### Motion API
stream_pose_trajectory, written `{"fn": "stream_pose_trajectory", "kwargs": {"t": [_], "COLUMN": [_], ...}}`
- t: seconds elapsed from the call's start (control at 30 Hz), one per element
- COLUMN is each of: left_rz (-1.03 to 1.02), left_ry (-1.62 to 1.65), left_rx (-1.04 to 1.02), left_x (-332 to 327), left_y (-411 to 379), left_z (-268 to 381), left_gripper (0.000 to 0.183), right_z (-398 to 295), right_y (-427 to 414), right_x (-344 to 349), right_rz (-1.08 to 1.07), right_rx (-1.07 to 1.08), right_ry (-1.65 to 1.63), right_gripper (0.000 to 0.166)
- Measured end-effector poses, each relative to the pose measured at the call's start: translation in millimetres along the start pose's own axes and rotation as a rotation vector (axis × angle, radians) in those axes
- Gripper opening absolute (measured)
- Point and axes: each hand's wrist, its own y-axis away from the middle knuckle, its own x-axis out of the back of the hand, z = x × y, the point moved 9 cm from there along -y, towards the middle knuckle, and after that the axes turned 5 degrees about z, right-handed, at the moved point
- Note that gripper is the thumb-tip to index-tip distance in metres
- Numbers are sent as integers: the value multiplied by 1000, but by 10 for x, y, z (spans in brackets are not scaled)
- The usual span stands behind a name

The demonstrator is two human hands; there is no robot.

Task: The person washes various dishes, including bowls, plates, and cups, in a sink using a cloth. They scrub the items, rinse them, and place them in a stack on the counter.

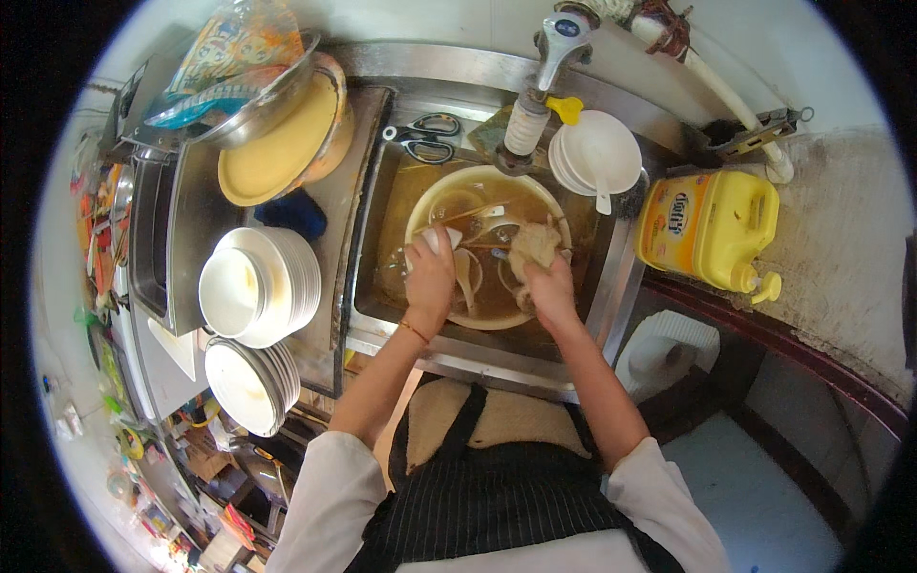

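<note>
My left hand (430, 279) grips a small white piece of tableware (449, 238), mostly covered by my fingers, over the left side of a large round basin (494, 324). In my right hand (550, 290) is a bunched, wet-looking tan cloth (535, 246) at the basin's right side. Brownish water fills the basin. Small bowls, white spoons (466, 290) and chopsticks (469, 213) lie in it. The basin sits inside a stainless steel sink (620, 286) that also holds murky water.
White bowls with a spoon (598, 150) stand at the sink's back right, beside the faucet (525, 129). Scissors (430, 136) lie on the back ledge. A yellow detergent jug (706, 229) is at right. Stacked bowls (261, 286), plates (247, 390) and a yellow-lidded tub (283, 150) stand left.
</note>
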Motion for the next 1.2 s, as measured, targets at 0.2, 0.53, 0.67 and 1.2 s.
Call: {"fn": "stream_pose_trajectory", "kwargs": {"t": [0.2, 0.53, 0.67, 1.2], "left_rz": [-39, -365, -304, -528], "left_ry": [811, 1142, 1673, 1412], "left_rx": [227, 519, 809, 612], "left_x": [50, -907, -968, -1225], "left_y": [-505, -563, -400, -382], "left_z": [-165, -573, -344, -399], "left_gripper": [33, 30, 29, 33], "right_z": [2, 141, 256, 332], "right_y": [-134, -31, -38, -99], "right_x": [-768, -1257, -1265, -1047], "right_rz": [-192, -554, -484, -432], "right_rx": [67, 947, 672, 831], "right_ry": [23, 1304, 854, 1022], "right_gripper": [38, 26, 20, 22]}}
